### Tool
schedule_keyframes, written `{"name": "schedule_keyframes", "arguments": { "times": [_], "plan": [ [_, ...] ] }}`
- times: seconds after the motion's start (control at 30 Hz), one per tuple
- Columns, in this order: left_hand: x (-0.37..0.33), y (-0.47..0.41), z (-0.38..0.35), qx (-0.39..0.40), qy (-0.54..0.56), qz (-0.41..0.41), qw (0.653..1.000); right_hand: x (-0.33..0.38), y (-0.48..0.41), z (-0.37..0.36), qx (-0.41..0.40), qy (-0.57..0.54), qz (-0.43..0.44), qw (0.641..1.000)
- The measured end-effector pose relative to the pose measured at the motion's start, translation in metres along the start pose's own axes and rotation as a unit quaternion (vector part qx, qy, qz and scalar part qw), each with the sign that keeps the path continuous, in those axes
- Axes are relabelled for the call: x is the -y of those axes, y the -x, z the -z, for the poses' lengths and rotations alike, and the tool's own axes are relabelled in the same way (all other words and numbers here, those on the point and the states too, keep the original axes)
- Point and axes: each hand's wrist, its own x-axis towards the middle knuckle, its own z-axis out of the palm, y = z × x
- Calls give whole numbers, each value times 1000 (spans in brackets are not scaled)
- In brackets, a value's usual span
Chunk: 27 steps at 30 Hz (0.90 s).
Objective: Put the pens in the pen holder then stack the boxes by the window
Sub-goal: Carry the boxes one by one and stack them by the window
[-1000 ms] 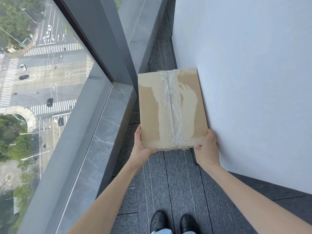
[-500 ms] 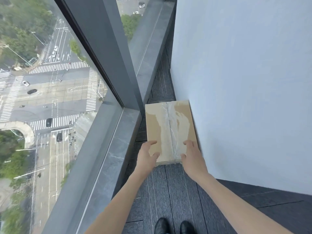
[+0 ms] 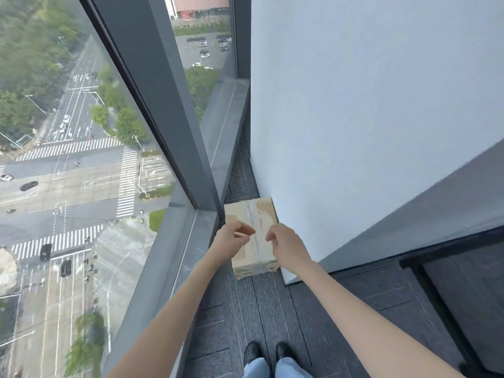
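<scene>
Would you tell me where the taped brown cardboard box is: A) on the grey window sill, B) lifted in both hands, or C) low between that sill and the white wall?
C: the taped brown cardboard box sits down between grey window sill and white wall.

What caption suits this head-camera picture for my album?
Left hand and right hand hover above a taped cardboard box on the floor between window and wall.

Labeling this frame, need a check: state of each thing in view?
box: taped shut, lying flat between window ledge and wall, not gripped.
left hand: over the box, fingers loosely curled, holding nothing.
right hand: over the box, fingers loosely curled, holding nothing.
</scene>
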Motion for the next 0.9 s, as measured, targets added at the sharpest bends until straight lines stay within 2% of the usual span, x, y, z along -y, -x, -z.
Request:
{"name": "schedule_keyframes", "arguments": {
  "times": [0.23,0.43,0.67,0.9],
  "plan": [
    [-65,62,-12,55,-10,-14,998,11,78,57,-19,-5,-10,1000],
    [-108,108,-69,94,-35,-35,994,-18,156,96,-27,-4,-11,1000],
    [-156,168,-186,137,-62,-66,986,-110,268,141,-64,2,-40,997],
    [-210,246,-355,183,-74,-96,976,-237,421,190,-114,-27,-78,990]
  ]
}}
